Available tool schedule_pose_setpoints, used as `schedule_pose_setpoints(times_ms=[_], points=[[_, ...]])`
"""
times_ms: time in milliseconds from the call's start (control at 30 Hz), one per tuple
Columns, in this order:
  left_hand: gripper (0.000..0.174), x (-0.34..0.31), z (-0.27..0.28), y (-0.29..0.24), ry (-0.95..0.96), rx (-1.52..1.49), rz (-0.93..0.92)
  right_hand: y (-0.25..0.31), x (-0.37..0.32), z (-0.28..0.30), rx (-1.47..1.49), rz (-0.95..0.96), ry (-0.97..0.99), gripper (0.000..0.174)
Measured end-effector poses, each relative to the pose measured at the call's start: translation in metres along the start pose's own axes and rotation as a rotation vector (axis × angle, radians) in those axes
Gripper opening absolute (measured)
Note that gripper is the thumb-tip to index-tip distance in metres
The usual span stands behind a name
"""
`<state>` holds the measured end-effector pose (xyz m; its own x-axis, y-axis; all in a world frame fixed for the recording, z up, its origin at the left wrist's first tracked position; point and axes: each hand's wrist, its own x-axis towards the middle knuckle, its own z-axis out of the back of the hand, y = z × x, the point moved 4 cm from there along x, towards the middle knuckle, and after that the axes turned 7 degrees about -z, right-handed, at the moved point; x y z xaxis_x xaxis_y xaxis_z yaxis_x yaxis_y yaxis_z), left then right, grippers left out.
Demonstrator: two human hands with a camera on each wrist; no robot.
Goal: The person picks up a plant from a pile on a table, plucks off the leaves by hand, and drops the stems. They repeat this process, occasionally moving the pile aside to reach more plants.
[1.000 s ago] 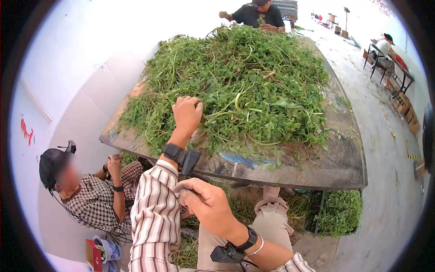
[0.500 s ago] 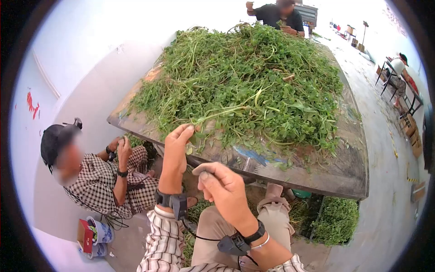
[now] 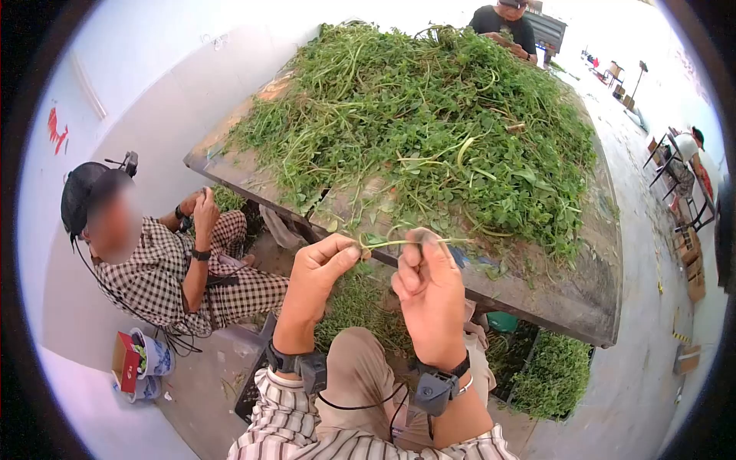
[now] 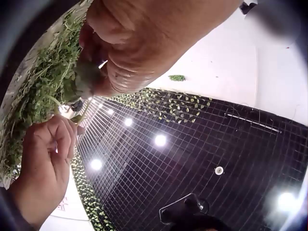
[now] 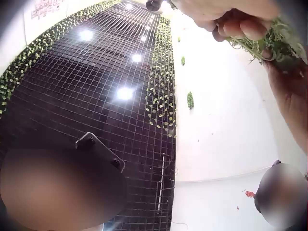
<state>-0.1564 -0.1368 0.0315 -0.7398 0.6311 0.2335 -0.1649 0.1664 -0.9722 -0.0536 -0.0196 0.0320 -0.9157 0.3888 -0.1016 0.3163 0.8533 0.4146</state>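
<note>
A thin green plant stem (image 3: 391,244) with a few leaves stretches between my two hands, in front of the table's near edge. My left hand (image 3: 316,280) pinches its leafy end between thumb and fingers. At the other side my right hand (image 3: 431,303) grips the stem between thumb and forefinger, and a pale tip sticks out beyond. In the left wrist view, the left hand (image 4: 139,43) looms large at the top, with the right hand (image 4: 45,161) below it. Beyond the hands, a broad heap of leafy green plants (image 3: 429,123) covers most of the table.
The dark table (image 3: 552,299) has a bare near edge. Below it stands a crate of greens (image 3: 556,376), with loose greens (image 3: 356,307) around my legs. A person in checked clothes (image 3: 165,261) sits close on the left. Someone in black (image 3: 502,27) is behind the heap.
My left hand has come back from the heap with a stem. My right hand has risen beside it and now grips the stem too.
</note>
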Motion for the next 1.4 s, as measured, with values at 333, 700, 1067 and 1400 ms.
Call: schedule_pose_setpoints(times_ms=[333,700,1067,1400], points=[[0.031,-0.015,-0.008,0.015,-0.208,-0.27,0.074,-0.004,0.007,0.006,0.357,-0.116,0.071,0.019],[0.019,-0.015,-0.053,-0.017,-0.089,-0.479,0.026,-0.02,0.01,0.009,0.509,-0.274,0.103,0.019],[0.016,-0.015,-0.029,-0.014,-0.352,0.043,-0.277,-0.034,0.008,0.011,0.44,-0.301,-0.006,0.028],[0.015,-0.045,0.037,0.041,-0.399,0.321,-0.066,-0.019,0.002,0.001,0.145,-0.117,0.037,0.024]])
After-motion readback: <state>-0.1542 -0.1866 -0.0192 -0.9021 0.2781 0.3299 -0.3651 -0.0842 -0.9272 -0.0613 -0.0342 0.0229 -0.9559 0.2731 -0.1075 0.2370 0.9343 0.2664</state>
